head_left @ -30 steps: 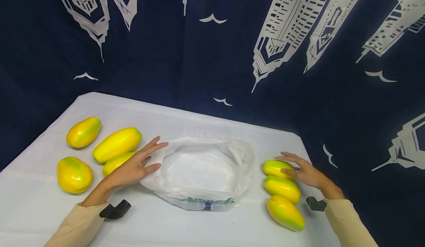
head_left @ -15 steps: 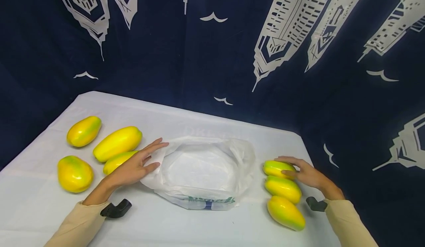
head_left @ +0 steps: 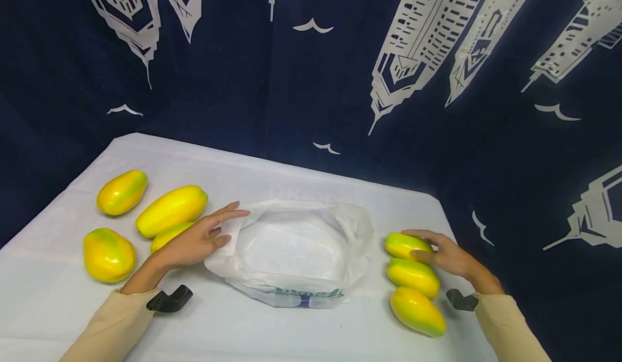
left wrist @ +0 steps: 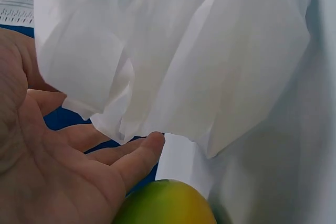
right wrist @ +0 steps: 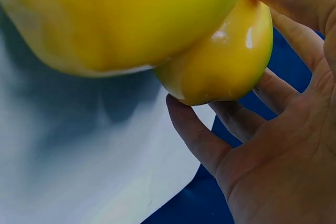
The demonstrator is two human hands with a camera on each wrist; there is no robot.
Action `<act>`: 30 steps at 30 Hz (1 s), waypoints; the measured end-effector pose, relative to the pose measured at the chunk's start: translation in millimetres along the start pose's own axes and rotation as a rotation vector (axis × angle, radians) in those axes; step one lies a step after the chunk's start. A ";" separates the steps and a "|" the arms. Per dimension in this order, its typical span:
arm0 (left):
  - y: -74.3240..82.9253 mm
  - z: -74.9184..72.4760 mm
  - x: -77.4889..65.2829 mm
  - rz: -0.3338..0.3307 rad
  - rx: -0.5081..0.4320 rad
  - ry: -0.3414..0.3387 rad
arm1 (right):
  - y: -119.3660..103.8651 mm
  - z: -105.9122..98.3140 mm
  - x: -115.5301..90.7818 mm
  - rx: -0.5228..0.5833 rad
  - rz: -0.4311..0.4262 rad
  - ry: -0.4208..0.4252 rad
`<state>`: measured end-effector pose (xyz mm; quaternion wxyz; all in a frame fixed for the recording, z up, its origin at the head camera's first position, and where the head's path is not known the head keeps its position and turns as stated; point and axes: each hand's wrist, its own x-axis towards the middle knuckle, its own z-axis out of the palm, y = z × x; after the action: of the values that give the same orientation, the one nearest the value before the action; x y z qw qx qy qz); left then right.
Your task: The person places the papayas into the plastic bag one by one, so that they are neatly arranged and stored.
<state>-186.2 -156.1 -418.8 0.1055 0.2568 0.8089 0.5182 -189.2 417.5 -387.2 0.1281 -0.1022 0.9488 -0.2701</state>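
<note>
A white plastic bag (head_left: pixel 291 292) stands with its mouth spread wide in the middle of the head view. At its left rim is my left hand (head_left: pixel 194 243), fingers extended and spread along the plastic; in the left wrist view the bag's edge (left wrist: pixel 173 77) hangs over the fingers. On the right, three yellow-green mangoes lie in a column. My right hand (head_left: pixel 452 255) holds the farthest mango (head_left: pixel 400 245), thumb on the near side and fingers round the far side. The middle mango (head_left: pixel 413 277) and the nearest mango (head_left: pixel 418 312) lie just below it.
Several more mangoes lie left of the bag: one far left (head_left: pixel 122 192), a long one (head_left: pixel 172 210), a rounder one (head_left: pixel 110 255), and one (head_left: pixel 170 236) partly behind the left hand. White cloth (head_left: pixel 233 329) covers the table. A dark blue printed curtain (head_left: pixel 291 92) hangs behind.
My right fingers have come down and closed around the farthest mango. The left hand has shifted only slightly at the bag's rim.
</note>
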 end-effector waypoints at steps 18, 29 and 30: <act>0.2 -2.0 0.1 -0.015 -0.028 0.003 | -8.0 -4.0 -7.0 -0.028 -0.033 0.109; -0.2 -2.5 1.1 -0.004 -0.009 0.016 | -21.7 -6.3 -5.6 -0.056 -0.044 0.169; 0.1 -2.6 1.3 -0.003 -0.009 0.018 | -23.5 -7.3 -5.2 -0.060 -0.045 0.173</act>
<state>-188.5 -157.4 -417.4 0.0999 0.2505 0.8079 0.5241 -183.5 402.8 -367.5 0.0367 -0.1037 0.9614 -0.2524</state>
